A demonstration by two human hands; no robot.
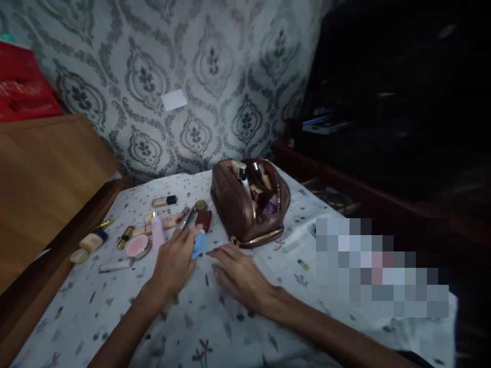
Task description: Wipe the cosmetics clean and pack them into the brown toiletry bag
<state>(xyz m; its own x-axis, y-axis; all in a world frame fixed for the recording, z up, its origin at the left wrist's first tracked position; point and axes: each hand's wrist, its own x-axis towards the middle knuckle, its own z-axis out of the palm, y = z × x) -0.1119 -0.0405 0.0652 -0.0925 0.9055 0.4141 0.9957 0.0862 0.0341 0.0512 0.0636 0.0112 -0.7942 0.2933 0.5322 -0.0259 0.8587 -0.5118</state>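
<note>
My left hand (175, 255) is closed on a small light-blue object (199, 245), soft-looking and perhaps a makeup sponge. Just to its right, my right hand (240, 273) hovers low over the cloth, fingers loosely stretched and apart, with nothing visible in them. A brown makeup bag (233, 199) stands unzipped behind my right hand, with bottles and tubes inside. Around my left hand lie a lilac tube (157, 231), a pink round compact (138, 247), a dark red case (203, 221), and a slim white stick (115, 266).
Farther back on the patterned tablecloth (192, 327) is a black-capped bottle (164, 200). Several cosmetics, including a dark-capped jar (93, 240), lie toward the left. A brown board (49, 179) borders the left side; a dark wooden cabinet (368, 189) borders the right. A patterned wall stands behind.
</note>
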